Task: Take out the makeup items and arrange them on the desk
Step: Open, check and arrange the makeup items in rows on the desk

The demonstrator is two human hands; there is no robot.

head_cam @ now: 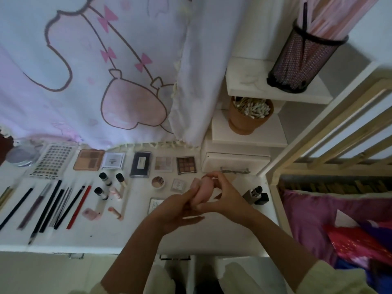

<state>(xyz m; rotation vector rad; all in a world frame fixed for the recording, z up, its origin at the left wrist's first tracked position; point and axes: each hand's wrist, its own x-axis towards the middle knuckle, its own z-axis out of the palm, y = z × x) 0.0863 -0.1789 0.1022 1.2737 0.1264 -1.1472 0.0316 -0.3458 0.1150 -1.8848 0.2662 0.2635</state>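
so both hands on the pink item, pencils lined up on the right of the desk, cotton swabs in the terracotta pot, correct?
Head view: the pencils are lined up on the left of the desk, not the right. The left hand and right hand hold the pink item; cotton swabs are in the terracotta pot.

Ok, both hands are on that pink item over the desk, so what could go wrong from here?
1. The left hand and right hand hold the pink item right by the small compacts. A slip could drop it onto them and disturb the layout.
2. The dark bottle stands near the right edge of the desk, close to the right wrist. A sideways move might knock it off.
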